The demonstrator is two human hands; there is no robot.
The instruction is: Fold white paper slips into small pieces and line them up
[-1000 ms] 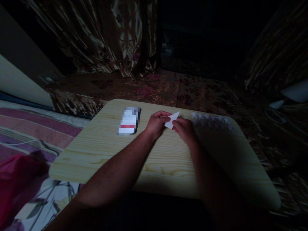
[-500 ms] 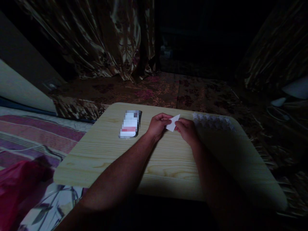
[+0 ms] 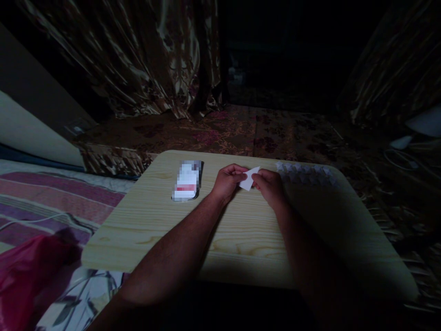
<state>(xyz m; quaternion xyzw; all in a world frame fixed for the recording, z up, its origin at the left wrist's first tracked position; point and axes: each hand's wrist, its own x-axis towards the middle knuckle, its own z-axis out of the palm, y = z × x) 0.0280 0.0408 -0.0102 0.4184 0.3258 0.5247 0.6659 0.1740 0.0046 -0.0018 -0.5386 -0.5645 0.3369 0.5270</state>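
Note:
A small piece of folded white paper (image 3: 247, 181) with a pointed upper corner is held above the far half of the wooden table (image 3: 165, 230). My left hand (image 3: 228, 183) grips its left side, thumb on top and fingers behind. At its right edge, my right hand (image 3: 269, 185) pinches the paper between thumb and fingers. Part of the paper is hidden by both hands. To the right of my right hand, several small folded white paper pieces (image 3: 305, 174) stand in rows near the table's far edge; their exact shape is hard to make out in the dim light.
A phone (image 3: 186, 180) with a blurred-out screen lies left of my hands. Beyond the table is a patterned cloth surface (image 3: 220, 131) below curtains (image 3: 186, 59). A striped bed cover (image 3: 69, 188) and a red bag-like thing (image 3: 31, 276) are on the left. A white lamp (image 3: 425, 122) stands at right.
The whole view has shifted slightly, so the table sits a little lower and to the right. Both hands keep their hold on the paper, with hardly any change in its position between them.

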